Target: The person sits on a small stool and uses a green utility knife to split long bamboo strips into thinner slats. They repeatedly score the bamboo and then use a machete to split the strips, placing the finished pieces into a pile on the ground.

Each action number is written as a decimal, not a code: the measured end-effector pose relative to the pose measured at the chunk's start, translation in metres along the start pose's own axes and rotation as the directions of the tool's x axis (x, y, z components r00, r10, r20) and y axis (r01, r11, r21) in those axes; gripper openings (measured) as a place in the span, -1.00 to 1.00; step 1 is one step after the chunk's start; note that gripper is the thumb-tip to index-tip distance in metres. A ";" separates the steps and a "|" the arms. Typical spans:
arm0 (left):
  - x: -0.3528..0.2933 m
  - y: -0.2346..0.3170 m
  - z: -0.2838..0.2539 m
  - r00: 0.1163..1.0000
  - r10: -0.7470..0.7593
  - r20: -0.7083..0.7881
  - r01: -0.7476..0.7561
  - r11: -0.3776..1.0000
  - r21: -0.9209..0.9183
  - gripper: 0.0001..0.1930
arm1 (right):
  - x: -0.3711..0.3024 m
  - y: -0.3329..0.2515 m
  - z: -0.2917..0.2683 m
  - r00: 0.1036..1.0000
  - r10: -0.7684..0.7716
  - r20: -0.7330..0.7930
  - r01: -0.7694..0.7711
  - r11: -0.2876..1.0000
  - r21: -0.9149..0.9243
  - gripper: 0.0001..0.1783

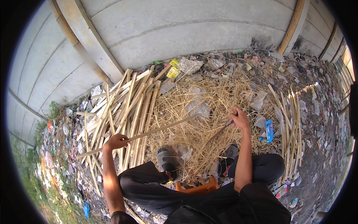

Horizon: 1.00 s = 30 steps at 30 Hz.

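My left hand [116, 142] is closed around a long, flat bamboo strip [164, 129]. The strip slants from the lower left up to the middle, its far end above the straw-like shavings [186, 136]. In my right hand [240, 118] is the dark handle of a knife [220, 131]. Its long blade points down and to the left, over the shavings and apart from the strip. A large pile of split bamboo strips [128, 106] lies beyond my left hand. On the right, a smaller bundle of thin strips [292, 130] rests on the ground.
Part of an orange plastic stool [199, 187] shows between my legs. My shoes [167, 158] stand at the edge of the shavings. A grey concrete wall [194, 37] with posts rises behind. Litter covers the ground, including a blue wrapper [269, 130] and yellow packets [173, 71].
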State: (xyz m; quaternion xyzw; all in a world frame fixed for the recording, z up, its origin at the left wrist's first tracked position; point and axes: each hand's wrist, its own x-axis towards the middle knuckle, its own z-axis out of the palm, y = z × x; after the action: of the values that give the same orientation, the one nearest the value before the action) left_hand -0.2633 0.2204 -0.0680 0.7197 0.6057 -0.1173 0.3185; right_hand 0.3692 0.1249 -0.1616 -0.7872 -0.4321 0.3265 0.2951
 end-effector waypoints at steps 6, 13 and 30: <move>0.003 -0.006 0.001 0.992 -0.096 0.085 0.096 0.995 0.005 -0.64 | -0.023 -0.037 -0.049 0.997 -0.015 -0.071 0.032 0.969 0.246 -0.63; 0.008 -0.013 0.005 0.978 -0.128 0.166 0.141 0.987 -0.073 -0.66 | -0.036 -0.040 -0.070 0.988 -0.057 -0.146 0.142 0.724 0.675 -0.65; 0.015 -0.014 0.009 0.965 -0.138 0.224 0.164 0.981 -0.102 -0.65 | -0.105 -0.142 -0.024 0.953 -0.264 -0.149 0.204 0.196 0.959 -0.64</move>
State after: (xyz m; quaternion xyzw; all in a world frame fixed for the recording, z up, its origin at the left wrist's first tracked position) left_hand -0.2705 0.2281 -0.0879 0.6339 0.6266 -0.1825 0.4151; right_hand 0.2754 0.0930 -0.0135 -0.3533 -0.2593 0.4928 0.7517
